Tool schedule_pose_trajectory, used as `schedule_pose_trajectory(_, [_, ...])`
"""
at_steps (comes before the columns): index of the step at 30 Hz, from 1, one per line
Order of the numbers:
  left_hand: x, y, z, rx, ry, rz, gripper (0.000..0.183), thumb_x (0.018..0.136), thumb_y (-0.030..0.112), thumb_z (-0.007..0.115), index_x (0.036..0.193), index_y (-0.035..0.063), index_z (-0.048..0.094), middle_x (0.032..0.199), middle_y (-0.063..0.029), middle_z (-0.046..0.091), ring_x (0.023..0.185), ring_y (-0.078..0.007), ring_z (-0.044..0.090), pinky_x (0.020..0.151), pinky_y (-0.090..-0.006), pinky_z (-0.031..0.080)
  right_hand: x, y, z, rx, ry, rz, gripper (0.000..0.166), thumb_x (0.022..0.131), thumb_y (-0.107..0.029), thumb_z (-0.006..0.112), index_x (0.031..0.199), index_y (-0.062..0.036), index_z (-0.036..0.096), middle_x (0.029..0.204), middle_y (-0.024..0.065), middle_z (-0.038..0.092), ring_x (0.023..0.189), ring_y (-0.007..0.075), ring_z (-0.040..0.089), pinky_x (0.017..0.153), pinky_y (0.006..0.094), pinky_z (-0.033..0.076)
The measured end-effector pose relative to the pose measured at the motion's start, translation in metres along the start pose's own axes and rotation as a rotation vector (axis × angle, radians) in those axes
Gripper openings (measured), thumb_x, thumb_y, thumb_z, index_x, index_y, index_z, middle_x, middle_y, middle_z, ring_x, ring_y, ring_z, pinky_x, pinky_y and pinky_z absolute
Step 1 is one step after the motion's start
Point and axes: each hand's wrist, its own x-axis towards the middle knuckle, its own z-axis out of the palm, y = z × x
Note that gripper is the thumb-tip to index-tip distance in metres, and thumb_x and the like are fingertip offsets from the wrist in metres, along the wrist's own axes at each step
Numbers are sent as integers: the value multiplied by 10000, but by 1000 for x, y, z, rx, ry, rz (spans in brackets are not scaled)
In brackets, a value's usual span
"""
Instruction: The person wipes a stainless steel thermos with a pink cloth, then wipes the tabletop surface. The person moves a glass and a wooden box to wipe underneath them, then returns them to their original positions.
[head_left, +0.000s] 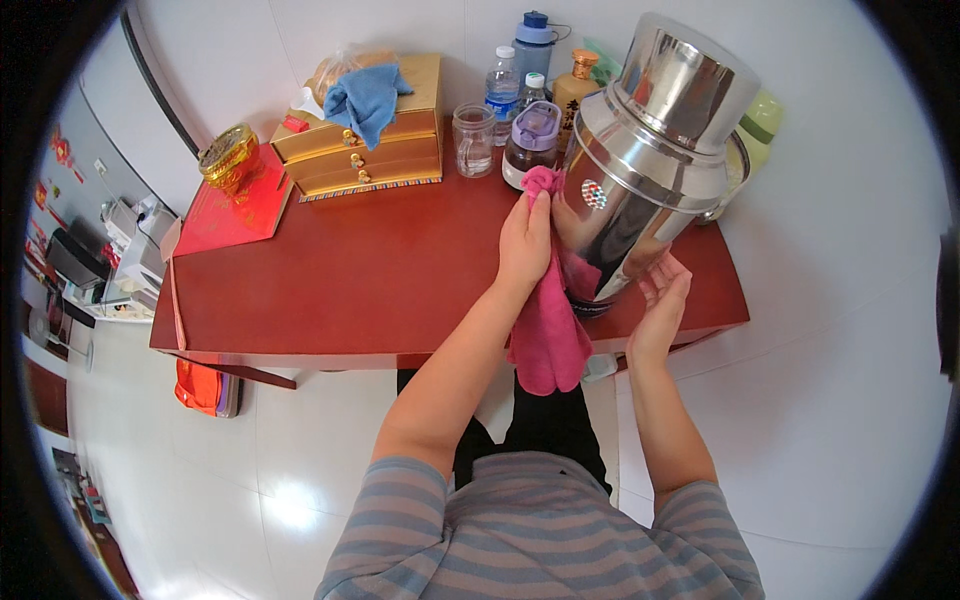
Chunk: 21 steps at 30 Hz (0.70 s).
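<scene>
A large shiny metal thermos flask (630, 195) with a cup-like lid leans to the right in view at the right end of the red wooden table (375, 285). My left hand (525, 244) grips a pink cloth (551, 337) by its upper part, close against the flask's left side. The cloth's lower part hangs down past the table's front edge. On the other side, my right hand (660, 304) is at the flask's lower right, palm towards it and fingers apart; its fingertips are at or near the metal. Part of the flask's base is visible above the table.
Behind the cloth stand a jar with a purple lid (530, 142), a glass mug (474, 146), plastic bottles (502, 86) and a tan bottle (576, 90). A gold drawer box (367, 142) bears a blue cloth (367, 101). A gold bowl (229, 157) sits on a red folder (232, 214).
</scene>
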Motion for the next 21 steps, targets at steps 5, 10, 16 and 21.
schedule_pose_trajectory(5, [7, 15, 5, 161, 129, -100, 456, 1081, 350, 420, 1259, -22, 614, 1160, -275, 684, 1115, -428, 643, 949, -443, 480, 60, 22, -22, 103, -94, 58, 664, 1096, -545, 324, 1483, -16, 427, 1497, 113, 497, 1374, 213, 464, 1150, 362, 334])
schedule_pose_trajectory(10, [-16, 87, 24, -265, 229, 117, 412, 1116, 269, 415, 1334, -49, 560, 1126, -109, 658, 1017, -169, 576, 902, -319, 467, 65, 10, 21, 337, -80, 87, 731, 1080, -582, 338, 1554, -26, 337, 1546, 86, 440, 1418, 235, 414, 1198, 367, 284])
schedule_pose_trajectory(16, [15, 144, 35, -21, 72, 549, 194, 1019, 92, 524, 1117, -61, 592, 1094, -249, 626, 987, -404, 598, 889, -429, 472, 62, 6, 23, 315, -72, 79, 753, 1071, -617, 302, 1582, -63, 286, 1577, 81, 394, 1438, 247, 388, 1201, 380, 287])
schedule_pose_trajectory(21, [36, 170, 46, 382, 119, 878, 417, 946, 124, 610, 1315, -66, 570, 1251, -250, 620, 1081, -394, 610, 969, -414, 469, 68, 25, 27, 392, 17, 42, 693, 1111, -506, 272, 1498, 54, 400, 1522, 145, 458, 1398, 250, 425, 1184, 346, 273])
